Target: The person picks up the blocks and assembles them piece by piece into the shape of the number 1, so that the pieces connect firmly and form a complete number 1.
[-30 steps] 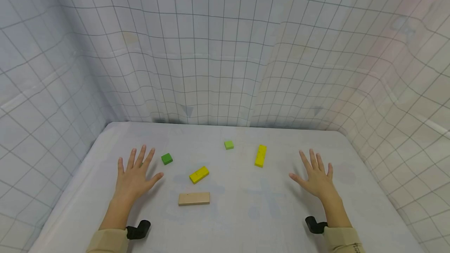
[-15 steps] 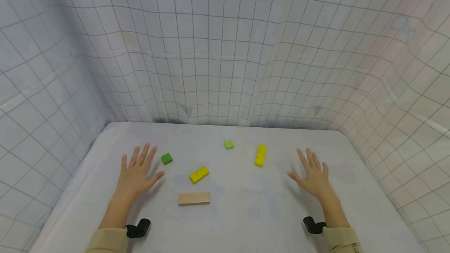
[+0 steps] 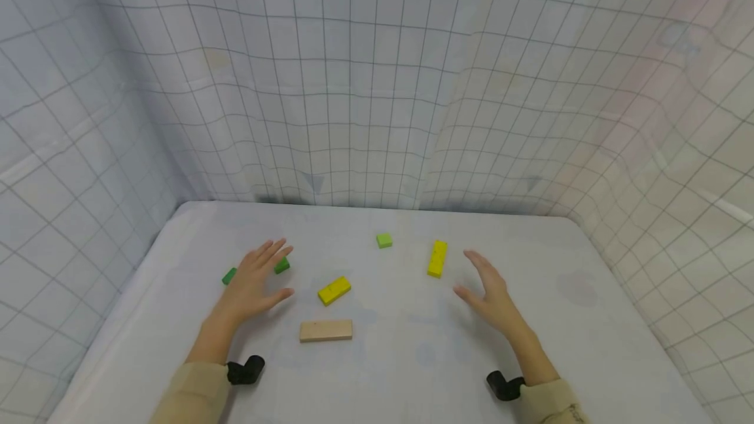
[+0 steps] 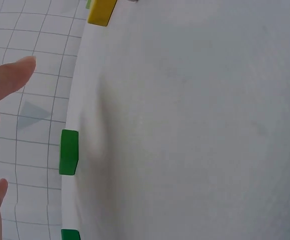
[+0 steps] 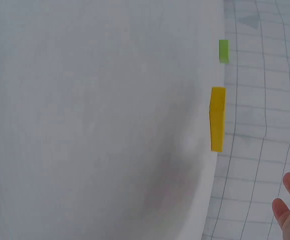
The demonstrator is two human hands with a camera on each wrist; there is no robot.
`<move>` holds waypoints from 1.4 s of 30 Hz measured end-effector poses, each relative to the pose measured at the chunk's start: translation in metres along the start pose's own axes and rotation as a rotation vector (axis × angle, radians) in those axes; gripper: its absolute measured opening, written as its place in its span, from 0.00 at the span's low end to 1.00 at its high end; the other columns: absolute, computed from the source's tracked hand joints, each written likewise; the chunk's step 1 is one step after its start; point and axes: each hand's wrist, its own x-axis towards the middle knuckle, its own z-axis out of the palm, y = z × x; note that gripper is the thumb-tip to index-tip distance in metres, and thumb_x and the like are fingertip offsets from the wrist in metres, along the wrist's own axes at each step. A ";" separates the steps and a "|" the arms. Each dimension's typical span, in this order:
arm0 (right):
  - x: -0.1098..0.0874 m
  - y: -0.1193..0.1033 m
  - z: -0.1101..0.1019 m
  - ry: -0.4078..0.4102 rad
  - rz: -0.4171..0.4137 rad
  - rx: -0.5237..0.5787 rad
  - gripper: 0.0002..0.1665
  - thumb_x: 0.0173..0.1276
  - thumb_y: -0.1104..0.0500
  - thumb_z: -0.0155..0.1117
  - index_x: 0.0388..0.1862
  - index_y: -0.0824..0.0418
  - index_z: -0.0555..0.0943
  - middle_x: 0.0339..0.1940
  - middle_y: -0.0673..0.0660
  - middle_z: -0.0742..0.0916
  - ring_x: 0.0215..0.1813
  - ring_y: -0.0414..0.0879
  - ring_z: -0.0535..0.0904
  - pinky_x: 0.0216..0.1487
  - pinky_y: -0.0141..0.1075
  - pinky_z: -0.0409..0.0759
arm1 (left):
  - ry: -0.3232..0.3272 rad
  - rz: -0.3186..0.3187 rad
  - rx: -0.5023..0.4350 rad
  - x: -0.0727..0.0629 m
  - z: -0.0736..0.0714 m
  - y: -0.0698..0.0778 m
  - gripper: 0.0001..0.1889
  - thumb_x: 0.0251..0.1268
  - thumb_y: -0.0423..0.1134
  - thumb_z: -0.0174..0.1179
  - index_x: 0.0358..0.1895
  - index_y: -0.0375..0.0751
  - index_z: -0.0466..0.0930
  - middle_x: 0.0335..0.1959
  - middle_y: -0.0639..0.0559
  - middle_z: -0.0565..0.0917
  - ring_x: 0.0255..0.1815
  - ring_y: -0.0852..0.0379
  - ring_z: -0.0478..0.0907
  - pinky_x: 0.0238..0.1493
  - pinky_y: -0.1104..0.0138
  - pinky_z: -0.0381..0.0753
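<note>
My left hand (image 3: 250, 286) hovers above the white table with its fingers extended and holds nothing. Partly hidden behind its fingers is a dark green block (image 3: 283, 266). A second green block (image 3: 229, 275) shows just left of the hand. To the right of the left thumb lies a short yellow block (image 3: 334, 290). My right hand (image 3: 490, 293) is also raised over the table, thumb and fingers spread apart, gripping nothing. Nearest to it is the long yellow block (image 3: 437, 258), which also appears in the right wrist view as a yellow bar (image 5: 217, 119).
A flat wooden block (image 3: 326, 330) lies in front of the short yellow block. Toward the back sits a small light green block (image 3: 384, 240). Grid-patterned curtains (image 3: 377, 84) enclose the white table (image 3: 400, 371) at the back and both sides.
Both hands have moved inward and turned. The left now covers part of the dark green block and reveals another green one. The right has come closer to the long yellow block.
</note>
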 end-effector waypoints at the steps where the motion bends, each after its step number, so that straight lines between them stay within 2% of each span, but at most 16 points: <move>1: 0.001 -0.003 0.003 -0.011 0.002 0.025 0.43 0.58 0.54 0.67 0.68 0.62 0.59 0.67 0.65 0.66 0.67 0.59 0.59 0.63 0.57 0.57 | -0.003 0.012 -0.015 0.002 0.002 0.000 0.41 0.46 0.48 0.68 0.66 0.39 0.61 0.67 0.41 0.61 0.67 0.38 0.53 0.61 0.42 0.52; 4: 0.001 -0.012 0.013 -0.047 0.014 0.100 0.43 0.59 0.54 0.66 0.69 0.62 0.58 0.68 0.63 0.65 0.68 0.58 0.58 0.63 0.57 0.57 | -0.024 0.026 -0.070 0.008 0.008 0.001 0.41 0.44 0.45 0.70 0.65 0.38 0.63 0.65 0.39 0.64 0.65 0.37 0.56 0.59 0.42 0.56; 8: 0.001 -0.027 0.026 -0.099 0.034 0.181 0.42 0.59 0.53 0.66 0.69 0.59 0.59 0.68 0.62 0.65 0.68 0.58 0.58 0.63 0.58 0.58 | -0.086 -0.002 -0.144 0.015 0.016 0.002 0.42 0.44 0.44 0.71 0.65 0.39 0.62 0.64 0.41 0.65 0.64 0.40 0.59 0.61 0.45 0.58; 15: 0.003 -0.052 0.045 -0.180 0.037 0.308 0.40 0.59 0.53 0.65 0.68 0.57 0.60 0.67 0.55 0.67 0.67 0.55 0.61 0.62 0.57 0.59 | -0.182 -0.034 -0.186 0.028 0.022 0.010 0.40 0.43 0.41 0.72 0.64 0.42 0.66 0.62 0.41 0.69 0.63 0.41 0.63 0.60 0.47 0.61; 20: 0.007 -0.086 0.042 -0.264 0.062 0.393 0.38 0.61 0.58 0.64 0.67 0.64 0.60 0.67 0.60 0.67 0.65 0.60 0.61 0.61 0.58 0.59 | -0.284 -0.066 -0.212 0.035 0.026 0.014 0.40 0.42 0.41 0.72 0.64 0.43 0.66 0.63 0.43 0.68 0.64 0.41 0.61 0.61 0.47 0.60; 22: 0.008 -0.091 0.048 -0.296 0.066 0.428 0.38 0.60 0.59 0.64 0.67 0.65 0.60 0.66 0.63 0.67 0.64 0.62 0.61 0.60 0.59 0.59 | -0.312 -0.072 -0.224 0.037 0.027 0.013 0.40 0.41 0.41 0.73 0.63 0.43 0.67 0.63 0.44 0.69 0.64 0.42 0.61 0.62 0.47 0.60; 28: 0.008 -0.083 0.078 -0.384 0.038 0.423 0.40 0.59 0.53 0.66 0.67 0.56 0.60 0.65 0.56 0.69 0.63 0.55 0.64 0.60 0.54 0.62 | -0.382 -0.075 -0.259 0.045 0.032 0.016 0.39 0.39 0.39 0.73 0.62 0.43 0.68 0.62 0.43 0.70 0.64 0.40 0.61 0.61 0.46 0.60; 35: 0.010 -0.098 0.094 -0.472 0.035 0.418 0.39 0.59 0.50 0.65 0.66 0.57 0.62 0.63 0.55 0.71 0.61 0.52 0.67 0.60 0.50 0.64 | -0.454 -0.096 -0.321 0.049 0.040 0.017 0.39 0.39 0.37 0.73 0.62 0.43 0.69 0.60 0.44 0.72 0.63 0.42 0.62 0.62 0.46 0.58; 42: 0.008 -0.107 0.108 -0.490 0.045 0.440 0.34 0.59 0.53 0.66 0.63 0.58 0.66 0.59 0.57 0.74 0.58 0.51 0.69 0.60 0.45 0.66 | -0.466 -0.055 -0.371 0.052 0.046 0.015 0.39 0.37 0.36 0.74 0.61 0.43 0.70 0.58 0.45 0.73 0.61 0.44 0.65 0.61 0.47 0.60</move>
